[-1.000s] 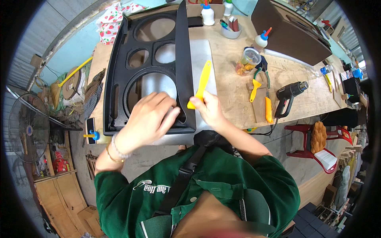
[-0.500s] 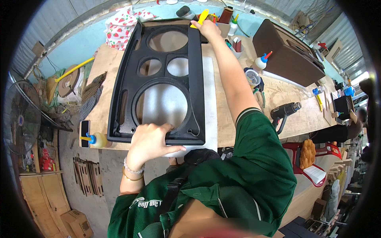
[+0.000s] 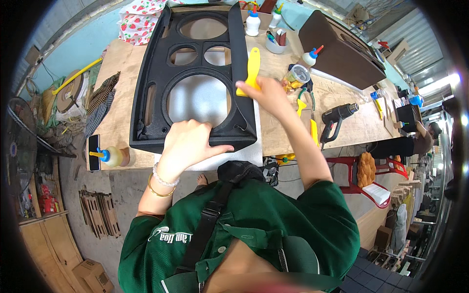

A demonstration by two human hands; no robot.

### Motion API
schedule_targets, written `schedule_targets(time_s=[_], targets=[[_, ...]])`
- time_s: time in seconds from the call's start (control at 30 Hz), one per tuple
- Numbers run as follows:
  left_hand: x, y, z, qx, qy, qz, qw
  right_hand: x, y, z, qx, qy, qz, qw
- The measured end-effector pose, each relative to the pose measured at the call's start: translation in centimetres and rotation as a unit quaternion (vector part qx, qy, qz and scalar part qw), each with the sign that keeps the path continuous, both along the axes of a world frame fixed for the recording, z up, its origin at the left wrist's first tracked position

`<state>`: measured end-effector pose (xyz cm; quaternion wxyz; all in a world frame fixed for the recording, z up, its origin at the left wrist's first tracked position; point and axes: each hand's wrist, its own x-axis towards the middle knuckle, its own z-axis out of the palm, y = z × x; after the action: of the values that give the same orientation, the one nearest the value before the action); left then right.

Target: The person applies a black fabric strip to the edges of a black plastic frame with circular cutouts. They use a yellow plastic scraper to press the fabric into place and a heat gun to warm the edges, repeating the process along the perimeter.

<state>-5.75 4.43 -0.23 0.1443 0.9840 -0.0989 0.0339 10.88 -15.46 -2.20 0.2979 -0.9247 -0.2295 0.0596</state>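
A black speaker cabinet front (image 3: 155, 105) with two large and two small round openings lies on the workbench on a white sheet. My left hand (image 3: 188, 141) grips its near edge, fingers over the rim by the lower large opening and thumb stretched along the outside. In my right hand (image 3: 268, 95) is a yellow plastic scraper (image 3: 253, 71), its wide end against the right side strip of black covering (image 3: 239, 53). Near the lower right opening, the covering looks loose and folded. The fingertips of my left hand are hidden inside the opening.
Right of the panel are a heat gun (image 3: 337, 119), a clear tub (image 3: 297, 75), glue bottles (image 3: 253, 23) and a brown cabinet (image 3: 337, 49). At left lie a phone (image 3: 94, 151), a yellow-tipped bottle (image 3: 115, 156) and striped cloth (image 3: 101, 105). Another person works at far right.
My right hand has drawn the yellow scraper toward me along the panel's right edge, from the far corner to beside the lower large opening. My left hand keeps its grip on the near edge.
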Motion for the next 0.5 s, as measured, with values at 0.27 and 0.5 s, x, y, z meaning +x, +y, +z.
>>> schedule_targets(time_s=[0.27, 0.5], targets=[[0.0, 0.3, -0.4, -0.002, -0.019, -0.019, 1.000, -2.4, -2.8, 0.4, 0.474, 0.025, -0.145, 0.868], [-0.1, 0.4, -0.3, -0.019, -0.037, -0.033, 0.999, 7.2, -0.1, 1.6, 0.461, 0.045, -0.029, 0.886]])
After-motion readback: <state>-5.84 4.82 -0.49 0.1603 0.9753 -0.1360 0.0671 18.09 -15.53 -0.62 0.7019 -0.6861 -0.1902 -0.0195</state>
